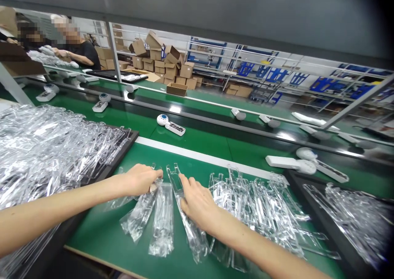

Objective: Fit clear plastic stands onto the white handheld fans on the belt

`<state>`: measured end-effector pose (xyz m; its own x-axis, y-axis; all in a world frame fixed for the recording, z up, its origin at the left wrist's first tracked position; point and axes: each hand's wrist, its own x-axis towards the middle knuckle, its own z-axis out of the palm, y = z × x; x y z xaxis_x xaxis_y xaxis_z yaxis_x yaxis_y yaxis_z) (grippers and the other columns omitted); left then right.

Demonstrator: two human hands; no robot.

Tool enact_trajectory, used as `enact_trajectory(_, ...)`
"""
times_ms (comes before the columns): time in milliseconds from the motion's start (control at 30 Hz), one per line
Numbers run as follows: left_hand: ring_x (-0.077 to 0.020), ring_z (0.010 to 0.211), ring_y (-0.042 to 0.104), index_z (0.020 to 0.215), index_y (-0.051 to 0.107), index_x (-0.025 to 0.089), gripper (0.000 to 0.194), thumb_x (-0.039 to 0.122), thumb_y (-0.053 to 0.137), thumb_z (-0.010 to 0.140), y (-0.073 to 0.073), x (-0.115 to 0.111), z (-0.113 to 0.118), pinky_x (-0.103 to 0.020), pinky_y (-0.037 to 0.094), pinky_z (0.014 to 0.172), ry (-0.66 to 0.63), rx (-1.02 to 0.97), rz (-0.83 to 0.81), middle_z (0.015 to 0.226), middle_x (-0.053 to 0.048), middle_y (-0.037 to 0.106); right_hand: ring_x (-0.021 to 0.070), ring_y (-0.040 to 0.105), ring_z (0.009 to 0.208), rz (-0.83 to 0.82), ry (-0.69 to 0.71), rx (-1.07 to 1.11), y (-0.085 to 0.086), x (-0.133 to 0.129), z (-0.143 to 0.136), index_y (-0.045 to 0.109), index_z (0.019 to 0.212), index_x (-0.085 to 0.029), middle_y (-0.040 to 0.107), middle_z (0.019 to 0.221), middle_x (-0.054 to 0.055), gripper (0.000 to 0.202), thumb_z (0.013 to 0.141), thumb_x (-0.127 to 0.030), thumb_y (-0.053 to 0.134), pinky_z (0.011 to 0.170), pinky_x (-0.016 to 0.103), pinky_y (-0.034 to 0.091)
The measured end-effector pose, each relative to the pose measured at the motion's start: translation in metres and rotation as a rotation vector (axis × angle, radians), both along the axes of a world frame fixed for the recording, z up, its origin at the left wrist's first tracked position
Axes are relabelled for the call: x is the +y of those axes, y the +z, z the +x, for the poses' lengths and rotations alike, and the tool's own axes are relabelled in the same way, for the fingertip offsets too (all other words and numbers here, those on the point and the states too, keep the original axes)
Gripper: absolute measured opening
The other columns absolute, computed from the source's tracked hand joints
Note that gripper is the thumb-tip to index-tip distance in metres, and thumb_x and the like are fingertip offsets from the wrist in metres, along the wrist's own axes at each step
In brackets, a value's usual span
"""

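Observation:
My left hand (140, 180) is closed, with thumb and fingertips pinching the top of a clear plastic bag (138, 217) on the green table. Just right of it lies another bag (163, 221) with clear pieces inside. My right hand (197, 201) grips a long clear plastic bracket (176, 182); its two-pronged end sticks out past the fingers, and its lower part sits in a clear bag. To the right of that hand is a heap of loose clear brackets (255, 201), partly under my forearm.
Black trays piled with clear plastic parts (61, 143) (357, 217) stand at far left and far right. Beyond a white strip (197, 156), a green conveyor (209, 143) carries white handheld devices (170, 125). Two people sit at the back left; a grey beam (197, 16) crosses overhead.

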<state>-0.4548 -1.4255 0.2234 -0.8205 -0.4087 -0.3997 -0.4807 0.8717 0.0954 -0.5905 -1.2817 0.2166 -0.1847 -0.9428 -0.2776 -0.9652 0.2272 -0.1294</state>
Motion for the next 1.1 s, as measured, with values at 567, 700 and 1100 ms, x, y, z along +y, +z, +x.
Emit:
enact_trajectory(567,-0.0172,0.072,0.058,0.081,0.061,0.021,0.020,0.032,0.045,0.084,0.041,-0.023,0.049,-0.025,0.038,0.063,0.143,0.473,-0.020,0.086,-0.003,0.065,0.0291,0.055,0.106,0.105,-0.109,-0.018,0.013,0.003,0.007,0.055,0.109,-0.013,0.059,0.112,0.015,0.030,0.083,-0.025,0.061,0.087,0.038,0.041)
enact_trajectory(700,-0.0160,0.078,0.057,0.076,0.056,0.019,0.023,0.042,0.057,0.079,0.083,-0.026,0.068,-0.021,0.041,0.064,0.351,0.683,0.272,0.083,-0.001,0.065,0.0311,0.056,0.106,0.161,-0.160,-0.063,0.014,-0.004,0.009,0.043,0.128,-0.012,0.057,0.116,0.017,0.054,0.078,-0.021,0.063,0.086,0.039,0.040)
enact_trajectory(1100,-0.0020,0.033,0.037,0.084,0.050,0.018,0.027,0.032,0.068,0.069,0.102,-0.050,0.062,-0.016,0.023,0.037,0.675,1.047,0.769,0.067,0.006,0.067,0.0174,0.059,0.074,-0.143,-0.305,-0.478,0.017,0.024,-0.012,0.063,0.093,-0.022,0.064,0.074,0.000,0.014,0.089,-0.023,0.049,0.064,0.027,0.037)
